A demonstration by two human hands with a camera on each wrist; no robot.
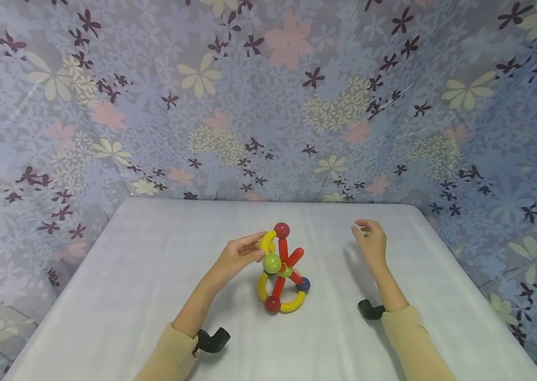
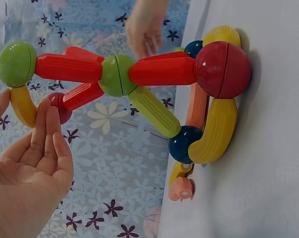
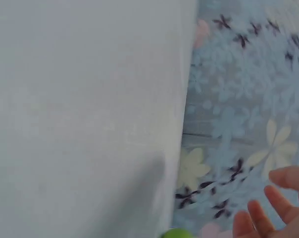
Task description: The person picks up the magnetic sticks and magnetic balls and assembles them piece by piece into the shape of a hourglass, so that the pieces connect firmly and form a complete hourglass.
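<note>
A magnetic ball-and-rod structure [image 1: 279,287] stands on the table. Red rods [image 2: 70,68] and a yellow-green rod [image 2: 154,111] meet at its central green ball [image 2: 117,75]. My left hand [image 1: 234,259] pinches the upper yellow curved rod [image 2: 24,106], between a green ball [image 2: 16,64] and a red ball [image 1: 282,230]. At the base, yellow curved rods join a red ball [image 1: 273,304] and a blue ball [image 1: 303,284]. To the right, away from the structure, my right hand [image 1: 373,246] hovers with loosely bent fingers, holding nothing.
The white-covered table [image 1: 154,238] reaches back to a floral cloth backdrop [image 1: 258,106]. A small orange piece [image 2: 181,189] shows beyond the base in the left wrist view. Each wrist wears a black device [image 1: 214,340].
</note>
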